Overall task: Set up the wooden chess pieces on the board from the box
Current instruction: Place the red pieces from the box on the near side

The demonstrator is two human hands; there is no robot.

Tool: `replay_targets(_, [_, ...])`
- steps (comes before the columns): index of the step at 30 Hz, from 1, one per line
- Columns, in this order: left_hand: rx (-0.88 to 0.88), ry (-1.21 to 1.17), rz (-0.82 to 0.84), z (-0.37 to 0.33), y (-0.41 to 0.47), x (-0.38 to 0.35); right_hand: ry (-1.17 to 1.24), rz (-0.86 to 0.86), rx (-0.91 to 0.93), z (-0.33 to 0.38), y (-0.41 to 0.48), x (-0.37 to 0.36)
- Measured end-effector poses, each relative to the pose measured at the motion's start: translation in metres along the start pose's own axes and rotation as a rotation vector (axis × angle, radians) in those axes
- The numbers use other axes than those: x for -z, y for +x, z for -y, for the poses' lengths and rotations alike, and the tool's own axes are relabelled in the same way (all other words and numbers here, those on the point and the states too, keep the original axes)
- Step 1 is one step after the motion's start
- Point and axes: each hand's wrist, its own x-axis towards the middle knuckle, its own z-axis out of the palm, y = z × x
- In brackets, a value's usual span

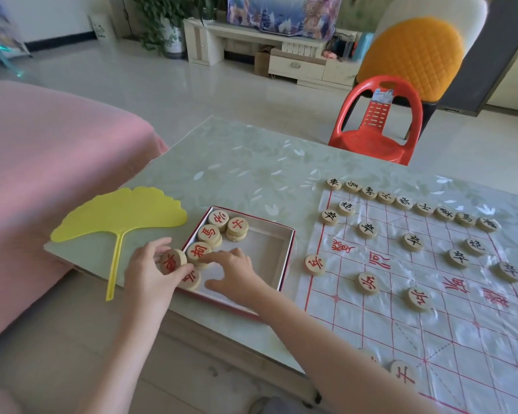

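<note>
I see the left hand [150, 274], its grip closed round one round wooden red-lettered chess piece [172, 260], at the near corner of the shallow red-edged cardboard box [285, 258]. The right hand [237, 273], grip wide, touches a stacked red-lettered disc [197, 251] (a shaky pile, I judge). A nudge could topple it and scatter discs toward the thin plastic printed board [431, 324] beyond.

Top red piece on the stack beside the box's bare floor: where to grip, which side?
Pinch the top red piece by its round rim, from above and the right. It lies flat on a stack, rim exposed; the box floor is bare to its right, while other stacks crowd its left.
</note>
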Motion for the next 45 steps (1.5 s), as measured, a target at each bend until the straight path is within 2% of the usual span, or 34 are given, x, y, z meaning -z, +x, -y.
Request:
replay_targets(6, [0.038, 0.019, 0.011, 0.010, -0.001, 0.006, -0.306, 0.034, 0.139, 0.017, 0.021, -0.025])
replay_targets(11, [0.054, 0.028, 0.052, 0.010, -0.007, 0.007, -0.549, -0.030, 0.224, 0.015, 0.028, -0.029])
replay_targets(14, [0.058, 0.032, 0.086, 0.008, -0.010, 0.007, -0.540, -0.062, 0.231, 0.010, 0.031, -0.029])
replay_targets(17, [0.048, 0.031, 0.095, 0.001, -0.011, 0.007, -0.380, -0.140, 0.211, 0.002, 0.021, -0.021])
replay_targets(21, [0.013, 0.004, 0.126, -0.021, -0.019, 0.003, -0.090, -0.272, 0.096, -0.011, -0.015, 0.009])
replay_targets(26, [-0.032, -0.091, 0.213, -0.059, -0.043, -0.027, 0.035, -0.388, -0.113, -0.061, -0.089, 0.057])
replay_targets(36, [-0.219, -0.100, 0.524, -0.138, -0.130, -0.131, 0.075, -0.700, -0.560, -0.199, -0.251, 0.132])
replay_targets(40, [-0.272, -0.072, 0.621, -0.158, -0.166, -0.164, 0.069, -0.752, -0.682, -0.236, -0.278, 0.150])
replay_targets(45, [-0.299, -0.086, 0.683, -0.171, -0.195, -0.194, 0.034, -0.814, -0.736, -0.265, -0.290, 0.165])
